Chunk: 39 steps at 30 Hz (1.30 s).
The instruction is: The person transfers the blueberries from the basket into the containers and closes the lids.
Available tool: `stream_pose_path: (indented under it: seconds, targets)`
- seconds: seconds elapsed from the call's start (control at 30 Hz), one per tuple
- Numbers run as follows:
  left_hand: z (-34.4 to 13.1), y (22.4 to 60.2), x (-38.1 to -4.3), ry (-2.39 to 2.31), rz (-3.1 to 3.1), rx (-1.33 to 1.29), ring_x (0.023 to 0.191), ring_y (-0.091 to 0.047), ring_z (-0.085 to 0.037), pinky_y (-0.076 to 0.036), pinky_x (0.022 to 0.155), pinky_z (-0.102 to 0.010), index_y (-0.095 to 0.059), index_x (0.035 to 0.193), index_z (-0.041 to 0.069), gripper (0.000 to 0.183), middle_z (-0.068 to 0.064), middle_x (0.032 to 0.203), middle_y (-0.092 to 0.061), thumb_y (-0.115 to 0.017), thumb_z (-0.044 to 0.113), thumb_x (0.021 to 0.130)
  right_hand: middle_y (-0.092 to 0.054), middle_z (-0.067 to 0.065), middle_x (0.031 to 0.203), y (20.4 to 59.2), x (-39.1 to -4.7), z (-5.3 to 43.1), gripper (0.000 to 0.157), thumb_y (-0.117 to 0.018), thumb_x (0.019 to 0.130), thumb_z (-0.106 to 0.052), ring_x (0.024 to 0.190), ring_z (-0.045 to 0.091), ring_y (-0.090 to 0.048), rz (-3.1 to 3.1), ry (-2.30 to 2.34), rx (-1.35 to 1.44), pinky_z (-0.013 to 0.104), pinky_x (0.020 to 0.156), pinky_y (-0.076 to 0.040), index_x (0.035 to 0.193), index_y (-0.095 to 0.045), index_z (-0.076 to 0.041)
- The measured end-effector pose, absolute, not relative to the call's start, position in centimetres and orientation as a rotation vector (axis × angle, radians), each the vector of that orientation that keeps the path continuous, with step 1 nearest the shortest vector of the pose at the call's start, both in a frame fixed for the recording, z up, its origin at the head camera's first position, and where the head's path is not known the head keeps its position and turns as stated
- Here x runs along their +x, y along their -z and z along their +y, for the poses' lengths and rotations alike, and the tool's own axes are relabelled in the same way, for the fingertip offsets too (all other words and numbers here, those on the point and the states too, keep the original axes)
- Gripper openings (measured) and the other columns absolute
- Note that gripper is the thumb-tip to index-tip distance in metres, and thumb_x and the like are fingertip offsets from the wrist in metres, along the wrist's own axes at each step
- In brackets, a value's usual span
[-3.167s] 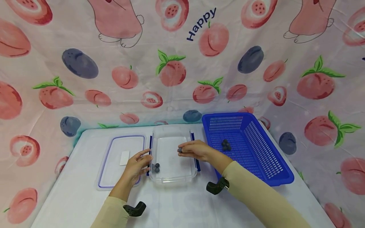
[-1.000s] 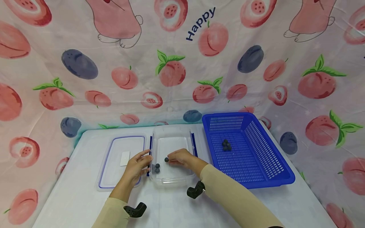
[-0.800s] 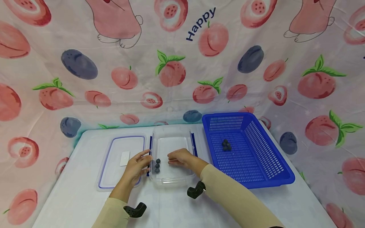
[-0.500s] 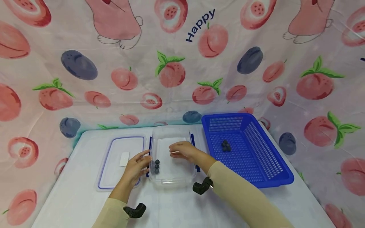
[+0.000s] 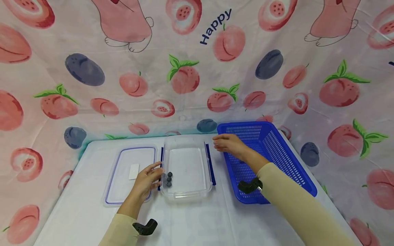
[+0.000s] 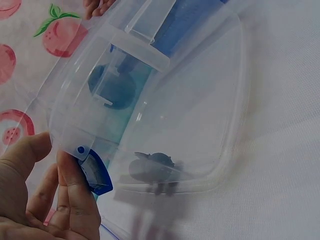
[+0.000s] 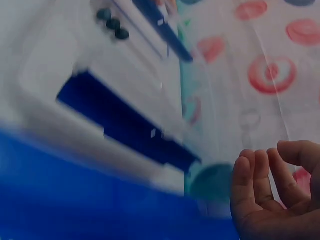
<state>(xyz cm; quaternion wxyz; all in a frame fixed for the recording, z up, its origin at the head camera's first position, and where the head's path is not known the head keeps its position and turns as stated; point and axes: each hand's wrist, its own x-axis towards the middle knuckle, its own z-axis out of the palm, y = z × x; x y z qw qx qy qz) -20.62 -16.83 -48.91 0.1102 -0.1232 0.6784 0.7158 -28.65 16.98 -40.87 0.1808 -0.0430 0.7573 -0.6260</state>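
Note:
A clear plastic food container (image 5: 189, 171) with blue side latches stands on the white table. Three blueberries (image 5: 169, 179) sit in a row along its left inner side. My left hand (image 5: 147, 179) holds the container's left edge by the latch (image 6: 95, 172), thumb and fingers on either side of the rim in the left wrist view. My right hand (image 5: 229, 145), with nothing in it, is over the left rim of the blue basket (image 5: 295, 160), its fingers loosely bent in the right wrist view. The berries in the basket are mostly hidden behind my right arm.
A clear lid (image 5: 118, 181) with a blue seal and a white label (image 5: 133, 171) lies left of the container. The basket stands to the right, close to the container. A fruit-print cloth (image 5: 184, 112) hangs right behind the table.
My right hand set a blueberry into the container beside two others, let go, rose, and moved right to the basket. The left hand stayed at the container's edge.

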Motion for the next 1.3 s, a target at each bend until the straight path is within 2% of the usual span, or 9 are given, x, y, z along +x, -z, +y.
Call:
stream_pose_path:
  seconds: [0.2,0.4,0.57,0.73,1.0,1.07,1.2,1.3]
  targets:
    - [-16.8,49.0,-20.7,-2.105,2.005,-0.37,0.086,-0.062,-0.006,-0.056,0.072,-0.023,-0.048,0.144,0.006,0.054,0.002,0.108,-0.065,-0.067,0.015,0.094,-0.055,0.024,0.133,41.6,-28.8,21.8,0.042,-0.054,0.101,-0.014,0.106,0.021,-0.064,2.297,1.723,-0.018,0.036,0.097,-0.052,0.137,-0.049,0.009]
    - [-16.8,49.1,-20.7,-2.095,2.014,-0.38,0.087,-0.062,-0.007,-0.056,0.074,-0.024,-0.049,0.144,0.008,0.053,0.004,0.107,-0.065,-0.067,0.017,0.095,-0.055,0.024,0.134,43.2,-28.5,25.3,0.044,-0.054,0.102,-0.02,0.1,0.014,-0.065,2.445,1.702,0.188,0.032,0.094,-0.054,0.136,-0.05,0.008]
    - [-16.8,49.2,-20.8,-2.097,2.009,-0.384,0.088,-0.062,-0.006,-0.056,0.074,-0.024,-0.048,0.144,0.008,0.052,0.007,0.105,-0.064,-0.065,0.015,0.096,-0.053,0.027,0.137,44.5,-28.1,27.1,0.046,-0.053,0.103,-0.022,0.11,0.023,-0.064,2.494,1.643,0.277,0.039,0.101,-0.05,0.137,-0.05,0.008]
    - [-16.8,49.3,-20.8,-2.095,2.014,-0.388,0.087,-0.062,-0.007,-0.056,0.074,-0.024,-0.049,0.144,0.008,0.051,0.006,0.105,-0.064,-0.065,0.015,0.096,-0.051,0.029,0.138,45.8,-27.7,28.2,0.045,-0.052,0.102,-0.021,0.122,0.037,-0.056,2.516,1.56,0.295,0.044,0.103,-0.048,0.136,-0.05,0.009]
    - [-16.7,49.4,-20.7,-2.089,2.016,-0.387,0.09,-0.062,-0.008,-0.056,0.074,-0.023,-0.049,0.143,0.009,0.051,0.006,0.107,-0.064,-0.065,0.017,0.095,-0.056,0.029,0.132,48.2,-27.6,29.2,0.043,-0.057,0.099,-0.013,0.103,0.023,-0.064,2.437,1.528,0.394,0.04,0.094,-0.054,0.131,-0.052,0.014]
    - [-16.7,49.4,-20.8,-2.089,2.016,-0.384,0.09,-0.062,-0.008,-0.056,0.074,-0.024,-0.049,0.144,0.009,0.052,0.006,0.107,-0.064,-0.066,0.017,0.095,-0.056,0.03,0.131,48.5,-27.5,29.2,0.043,-0.059,0.097,-0.012,0.104,0.028,-0.065,2.428,1.513,0.406,0.041,0.094,-0.054,0.13,-0.052,0.015]
    - [-16.7,49.3,-20.8,-2.093,2.019,-0.384,0.089,-0.062,-0.008,-0.056,0.075,-0.024,-0.049,0.144,0.009,0.053,0.005,0.108,-0.064,-0.067,0.018,0.095,-0.054,0.033,0.131,48.8,-27.5,29.1,0.044,-0.064,0.094,-0.009,0.117,0.042,-0.059,2.417,1.475,0.421,0.046,0.098,-0.051,0.128,-0.052,0.016]
    - [-16.7,49.3,-20.8,-2.092,2.022,-0.379,0.088,-0.061,-0.007,-0.056,0.074,-0.023,-0.049,0.144,0.009,0.053,0.006,0.107,-0.064,-0.067,0.018,0.094,-0.053,0.034,0.131,48.8,-27.5,28.9,0.044,-0.065,0.093,-0.008,0.121,0.045,-0.055,2.413,1.458,0.426,0.048,0.1,-0.049,0.127,-0.052,0.017]
